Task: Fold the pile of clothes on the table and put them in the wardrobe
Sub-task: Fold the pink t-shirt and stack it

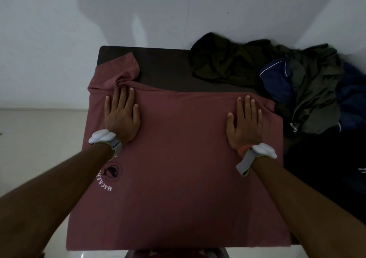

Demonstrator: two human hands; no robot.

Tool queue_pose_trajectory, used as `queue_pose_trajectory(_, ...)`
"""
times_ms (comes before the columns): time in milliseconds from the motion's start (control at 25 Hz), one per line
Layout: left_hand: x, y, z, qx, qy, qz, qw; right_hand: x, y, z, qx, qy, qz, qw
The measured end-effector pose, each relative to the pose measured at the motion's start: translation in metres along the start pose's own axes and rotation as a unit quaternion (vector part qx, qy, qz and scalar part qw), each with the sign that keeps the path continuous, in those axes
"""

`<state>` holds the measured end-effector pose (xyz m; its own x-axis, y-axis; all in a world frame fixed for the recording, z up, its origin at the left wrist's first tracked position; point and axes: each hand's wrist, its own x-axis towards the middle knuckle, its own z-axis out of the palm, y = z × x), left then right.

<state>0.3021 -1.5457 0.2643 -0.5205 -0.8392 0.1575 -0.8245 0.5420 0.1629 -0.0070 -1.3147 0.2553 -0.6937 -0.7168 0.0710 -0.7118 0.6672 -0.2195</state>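
**Both hands flat on maroon T-shirt, table top**

Left hand (120, 117): palm down, fingers straight and slightly spread, pressed flat on the maroon T-shirt (178, 168) near its far left corner. Fingertips lay at the bunched base of the sleeve (122, 67). Nothing was gripped.

Right hand (244, 123): same posture, palm down, fingers straight and close together, thumb out toward the middle. It pressed the shirt near the far right edge, fingertips just short of the fold line.

Each wrist carried a white padded device on a grey strap, left (103, 138) and right (263, 150). An orange band (243, 149) sat beside the right one.

The shirt lay spread across most of the dark table (164, 67), its near edge hanging over the side toward the person. The left sleeve pointed away, rumpled, resting on the table top. A round printed logo (112, 171) with curved white lettering showed just below the left forearm.

The unfolded pile of clothes (297, 83) sat at the far right of the table, touching the shirt's right corner: a dark olive garment (223, 61) nearest the middle, a navy piece with white piping (275, 79) and a grey-green garment (316, 91) heaped over it.

A pale wall (138, 10) stood behind the table; light floor (39, 139) showed to the left. Lighting was dim.
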Motion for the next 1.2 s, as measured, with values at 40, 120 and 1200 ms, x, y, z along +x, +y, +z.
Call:
queue_pose_trajectory(40,0.003,-0.002,0.001,-0.004,-0.009,0.003,1.0,0.002,0.0,0.001,-0.002,0.002,-0.001,1.0)
queue_pose_trajectory(120,0.006,-0.004,0.002,-0.005,-0.01,0.001,1.0,0.006,0.001,0.002,-0.003,-0.001,-0.004,1.0)
queue_pose_trajectory(1200,-0.19,0.024,-0.034,-0.042,-0.027,0.055,0.997,-0.202,0.056,-0.028,0.042,0.019,0.057,0.997)
